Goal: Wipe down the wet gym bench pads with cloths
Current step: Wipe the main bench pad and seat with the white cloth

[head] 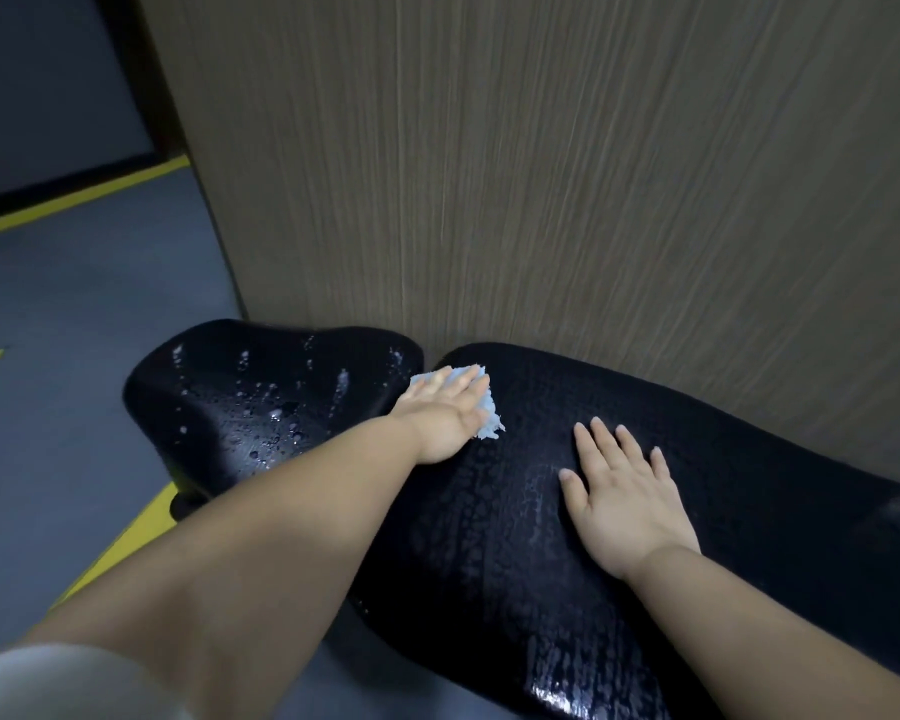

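So, two black pads here, sitting end to end across the middle of the frame with a narrow gap between them. The smaller seat pad (261, 387) is at center left and it's covered in water drops (276, 410), beads and little streaks all over the top. The long pad (749, 485) runs from the center down toward the lower right, and its surface has a wet, smeary sheen, with a shiny patch at the bottom edge of the frame.

The left hand (445, 415) is laid flat with straight fingers, pressing a light blue cloth (489, 427) onto the end of the long pad right beside the gap. The cloth is mostly under the palm and fingers, with bunched edges poking out on the upper and right sides of the hand. The right hand (627, 504) is flat too, fingers spread, palm resting on the middle of the long pad, a bit to the lower right of the cloth and not touching it. It holds nothing.

Behind the pads there's a wood-grain wall panel (541, 174) filling the upper right. Grey floor (74, 304) with yellow lines (74, 197) is on the left. A pale sleeve (63, 678) shows in the bottom left corner.
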Demonstrator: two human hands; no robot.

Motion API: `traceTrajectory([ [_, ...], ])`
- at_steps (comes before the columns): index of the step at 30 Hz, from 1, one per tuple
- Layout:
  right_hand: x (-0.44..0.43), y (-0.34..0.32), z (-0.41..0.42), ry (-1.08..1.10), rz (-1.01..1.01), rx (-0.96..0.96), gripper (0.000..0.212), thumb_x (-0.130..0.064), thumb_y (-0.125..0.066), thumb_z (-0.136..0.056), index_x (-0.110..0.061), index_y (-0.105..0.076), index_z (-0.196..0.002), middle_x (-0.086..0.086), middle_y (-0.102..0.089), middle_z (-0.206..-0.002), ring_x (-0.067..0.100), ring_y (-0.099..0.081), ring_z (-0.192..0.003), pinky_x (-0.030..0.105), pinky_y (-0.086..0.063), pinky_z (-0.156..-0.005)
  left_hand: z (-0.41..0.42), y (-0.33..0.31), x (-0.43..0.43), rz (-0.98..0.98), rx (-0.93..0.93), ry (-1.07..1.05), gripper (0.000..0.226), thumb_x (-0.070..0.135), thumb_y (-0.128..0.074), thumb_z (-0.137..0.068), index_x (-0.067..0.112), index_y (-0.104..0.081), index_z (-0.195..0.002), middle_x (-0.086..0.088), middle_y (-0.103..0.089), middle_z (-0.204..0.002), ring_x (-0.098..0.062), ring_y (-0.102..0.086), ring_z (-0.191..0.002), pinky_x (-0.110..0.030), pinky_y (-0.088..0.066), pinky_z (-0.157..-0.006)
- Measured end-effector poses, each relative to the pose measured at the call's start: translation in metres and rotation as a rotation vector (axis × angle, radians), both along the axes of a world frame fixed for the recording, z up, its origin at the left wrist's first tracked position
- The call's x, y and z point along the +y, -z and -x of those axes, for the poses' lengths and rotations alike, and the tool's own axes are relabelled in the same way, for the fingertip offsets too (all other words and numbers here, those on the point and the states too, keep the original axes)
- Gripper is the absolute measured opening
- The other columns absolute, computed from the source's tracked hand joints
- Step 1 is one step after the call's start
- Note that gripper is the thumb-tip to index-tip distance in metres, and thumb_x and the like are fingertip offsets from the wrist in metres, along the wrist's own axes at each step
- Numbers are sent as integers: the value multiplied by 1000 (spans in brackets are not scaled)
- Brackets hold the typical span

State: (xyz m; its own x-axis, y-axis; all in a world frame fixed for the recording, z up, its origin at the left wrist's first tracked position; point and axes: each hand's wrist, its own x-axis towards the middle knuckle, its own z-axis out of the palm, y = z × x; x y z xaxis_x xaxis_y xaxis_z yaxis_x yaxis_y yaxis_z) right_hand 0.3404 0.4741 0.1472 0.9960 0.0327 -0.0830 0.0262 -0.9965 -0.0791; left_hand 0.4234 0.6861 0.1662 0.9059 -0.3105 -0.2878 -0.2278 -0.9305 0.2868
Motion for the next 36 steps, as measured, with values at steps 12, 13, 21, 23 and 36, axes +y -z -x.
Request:
traceTrajectory([
  [12, 1, -1, 3, 13, -3, -2, 61, -49, -11, -100, -24, -2, -155, -6, 3, -162, 16, 5, -149, 42, 0, -121, 101, 3, 36, 14, 16, -8, 55, 39, -18, -105, 34, 5, -154, 20, 15, -159, -7, 20, -146, -30, 11, -118],
  [13, 1, -1, 3, 16, -4, -2, 61, -49, -11, -100, -24, -2, -155, -6, 2, -162, 16, 5, -149, 41, 0, -121, 107, 3, 38, 16, 16, -7, 55, 39, -19, -105, 34, 5, -154, 21, 16, -159, -7, 20, -146, -30, 11, -118],
  [21, 6, -2, 9, 73, -3, 20, 60, -48, -11, -100, -23, -3, -155, -6, 2, -162, 17, 4, -149, 42, -1, -121, 154, 5, 53, 45, 52, -2, 56, 38, -19, -105, 37, 9, -153, 25, 22, -155, -5, 28, -142, -29, 14, -118],
  [23, 8, -3, 11, 93, -12, 29, 61, -47, -11, -101, -22, -3, -155, -6, 2, -162, 18, 4, -149, 42, 0, -121, 164, 6, 54, 36, 61, -5, 56, 38, -19, -105, 35, 11, -152, 24, 24, -155, -5, 29, -141, -31, 14, -118],
  [36, 22, -6, 66, 59, -33, 57, 62, -47, -10, -101, -18, -1, -155, 1, 6, -162, 22, 7, -149, 43, 1, -121, 217, 1, 34, 2, 93, -52, 61, 43, -21, -105, 30, 14, -153, 20, 26, -155, -10, 31, -141, -34, 11, -117],
])
